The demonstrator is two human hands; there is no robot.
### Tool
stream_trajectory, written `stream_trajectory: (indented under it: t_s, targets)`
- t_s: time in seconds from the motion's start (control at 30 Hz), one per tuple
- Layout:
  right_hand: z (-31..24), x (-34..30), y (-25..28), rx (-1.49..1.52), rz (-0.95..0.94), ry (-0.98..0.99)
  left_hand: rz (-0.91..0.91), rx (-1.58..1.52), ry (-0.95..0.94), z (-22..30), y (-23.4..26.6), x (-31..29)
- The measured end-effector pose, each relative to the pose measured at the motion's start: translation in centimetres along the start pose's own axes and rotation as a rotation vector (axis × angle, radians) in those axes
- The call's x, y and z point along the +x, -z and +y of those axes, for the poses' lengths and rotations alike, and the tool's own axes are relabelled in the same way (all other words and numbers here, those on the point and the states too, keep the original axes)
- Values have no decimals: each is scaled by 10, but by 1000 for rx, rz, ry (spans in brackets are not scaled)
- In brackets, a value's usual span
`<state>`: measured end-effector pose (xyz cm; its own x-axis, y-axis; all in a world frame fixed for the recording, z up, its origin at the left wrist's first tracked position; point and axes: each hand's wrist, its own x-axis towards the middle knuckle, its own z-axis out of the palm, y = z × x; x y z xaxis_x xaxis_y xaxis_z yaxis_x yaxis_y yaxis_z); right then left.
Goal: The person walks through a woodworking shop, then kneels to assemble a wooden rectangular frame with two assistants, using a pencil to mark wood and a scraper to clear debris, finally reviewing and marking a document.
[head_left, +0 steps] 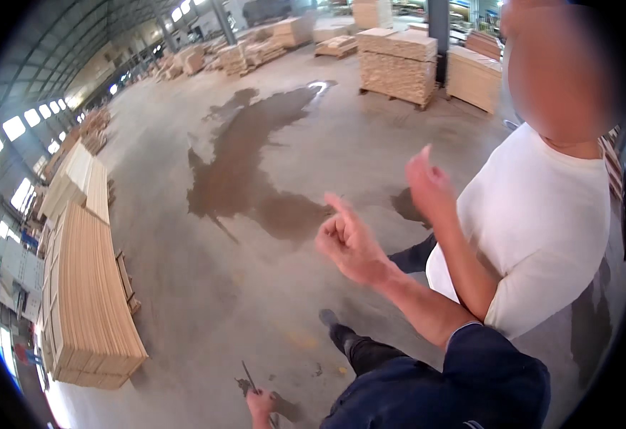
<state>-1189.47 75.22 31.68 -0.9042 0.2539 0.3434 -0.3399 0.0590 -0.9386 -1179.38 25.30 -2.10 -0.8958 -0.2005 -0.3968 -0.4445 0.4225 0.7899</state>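
My right hand (352, 247) is raised in front of me, its index finger stretched out and the other fingers curled, holding nothing. Low in the view, my left hand (259, 402) is closed around a thin dark rod (248, 375) that points upward; its exact kind is too small to tell. Close on my right stands a person in a white T-shirt (542, 222). That person's raised hand (429, 184) also has a finger extended, a little beyond my right hand and apart from it.
Long stacks of thin wooden boards (95, 307) line the left side. A dark wet patch (249, 171) spreads over the concrete floor (184, 300). Farther off, palletised wood stacks (399, 68) stand beside a dark column (439, 36).
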Motion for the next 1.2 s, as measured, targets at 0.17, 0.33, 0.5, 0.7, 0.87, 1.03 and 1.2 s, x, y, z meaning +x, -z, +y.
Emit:
stream_trajectory:
  t_s: [0.17, 0.33, 0.5, 0.7, 0.87, 1.03, 1.2]
  targets:
    - [73, 205, -78, 50, 82, 10, -24, 132, 16, 95, 1, 204]
    - [110, 406, -201, 211, 54, 130, -111, 237, 361, 74, 37, 279]
    - [162, 618, -304, 104, 88, 121, -160, 178, 598, 167, 70, 423]
    - [267, 813, -444, 105, 6, 53, -110, 162, 631, 314, 162, 711]
    - [322, 999, -551, 200, 10, 0, -4, 99, 589, 461, 228, 978]
    - [418, 1187, -631, 240, -42, 137, 57, 28, 573, 571, 244, 1254]
    - [526, 1407, -694, 298, 67, 183, -142, 322, 187, 615, 269, 1429]
